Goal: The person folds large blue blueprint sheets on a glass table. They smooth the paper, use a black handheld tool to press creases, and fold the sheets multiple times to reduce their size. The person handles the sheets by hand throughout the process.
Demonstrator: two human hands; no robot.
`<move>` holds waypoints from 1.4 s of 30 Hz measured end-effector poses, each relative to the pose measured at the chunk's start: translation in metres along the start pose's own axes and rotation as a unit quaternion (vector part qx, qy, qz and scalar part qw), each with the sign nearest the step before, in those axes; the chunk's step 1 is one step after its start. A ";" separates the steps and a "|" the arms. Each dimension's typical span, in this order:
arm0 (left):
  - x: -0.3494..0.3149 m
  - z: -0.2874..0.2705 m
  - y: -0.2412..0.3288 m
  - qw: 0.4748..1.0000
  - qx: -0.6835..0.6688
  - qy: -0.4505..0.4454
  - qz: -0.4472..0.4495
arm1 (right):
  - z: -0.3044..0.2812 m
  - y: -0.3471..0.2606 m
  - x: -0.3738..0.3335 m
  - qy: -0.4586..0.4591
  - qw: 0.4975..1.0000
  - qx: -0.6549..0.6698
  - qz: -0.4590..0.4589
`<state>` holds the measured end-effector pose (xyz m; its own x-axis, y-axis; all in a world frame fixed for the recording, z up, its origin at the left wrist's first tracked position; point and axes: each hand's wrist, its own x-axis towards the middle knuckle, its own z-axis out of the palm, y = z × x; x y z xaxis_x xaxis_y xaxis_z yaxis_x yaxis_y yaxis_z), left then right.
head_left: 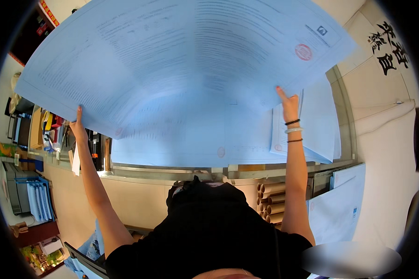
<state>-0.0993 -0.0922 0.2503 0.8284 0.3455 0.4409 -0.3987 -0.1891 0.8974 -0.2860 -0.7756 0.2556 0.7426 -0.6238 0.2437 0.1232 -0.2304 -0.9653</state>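
Observation:
A large blue drawing sheet (186, 42), with dense printed lines and a red round stamp near its right end, is raised and bowed across the view. At its lower left edge my left hand (79, 124) grips it, thumb on top. My right hand (289, 104) pinches the lower right edge, thumb pointing up along the sheet; the other fingers of both hands are mostly hidden behind it. Beneath lies another blue sheet (186, 151), flat on the table (172, 174). A stack of blue sheets (322, 123) rests on the table beyond my right wrist.
Several cardboard tubes (275, 209) are stacked below the table at right. More blue sheets (335, 209) stand beside them. At left are a bin of small items (53, 130), a grey machine (14, 186) with folded blue sheets (41, 200) hanging by it, and a black chair frame (86, 260).

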 end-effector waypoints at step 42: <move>0.068 -0.031 -0.197 0.844 0.437 -0.308 -0.041 | -0.147 0.213 -0.199 0.526 0.776 0.128 0.323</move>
<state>0.0232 -0.0034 0.1039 0.9940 -0.1010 0.0423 -0.1093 -0.8870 0.4487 -0.5047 -0.8100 0.0156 -0.2285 -0.8434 -0.4863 0.1760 0.4555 -0.8727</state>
